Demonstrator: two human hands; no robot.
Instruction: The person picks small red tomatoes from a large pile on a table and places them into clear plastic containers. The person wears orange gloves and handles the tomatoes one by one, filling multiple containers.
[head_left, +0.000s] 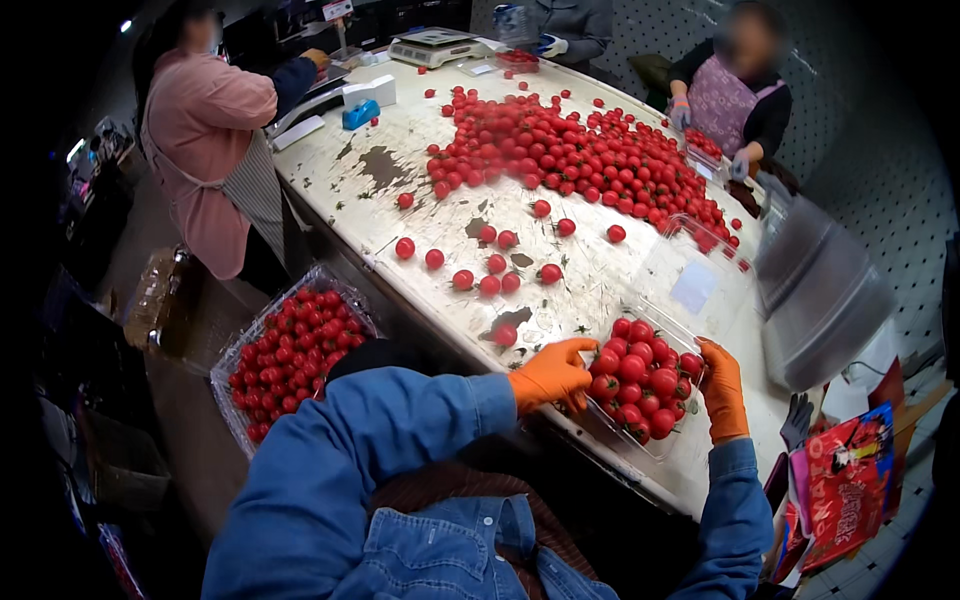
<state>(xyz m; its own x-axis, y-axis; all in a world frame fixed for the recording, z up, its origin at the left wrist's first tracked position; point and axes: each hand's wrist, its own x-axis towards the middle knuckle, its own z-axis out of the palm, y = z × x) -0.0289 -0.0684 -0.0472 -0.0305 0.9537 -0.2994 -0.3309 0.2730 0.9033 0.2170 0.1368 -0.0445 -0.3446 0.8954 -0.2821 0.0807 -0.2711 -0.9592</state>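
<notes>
A clear plastic clamshell box (651, 448) filled with cherry tomatoes (631, 367) lies at the table's near edge, its lid (645, 262) folded back with a white label on it. My left hand (553, 376), in an orange glove, is at the box's left side, fingers apart and bent by the tomatoes; whether it touches one I cannot tell. My right hand (723, 386), also gloved in orange, grips the box's right rim. Loose tomatoes (489, 285) lie on the white table beyond my left hand, and a large heap of tomatoes (570, 157) spreads behind them.
A plastic-lined crate of tomatoes (289, 360) stands left of the table. Stacked clear boxes (817, 285) are at the right, above a red printed carton (851, 480). A scale (435, 49) and a blue tape dispenser (361, 115) sit at the far end. Several people stand around the table.
</notes>
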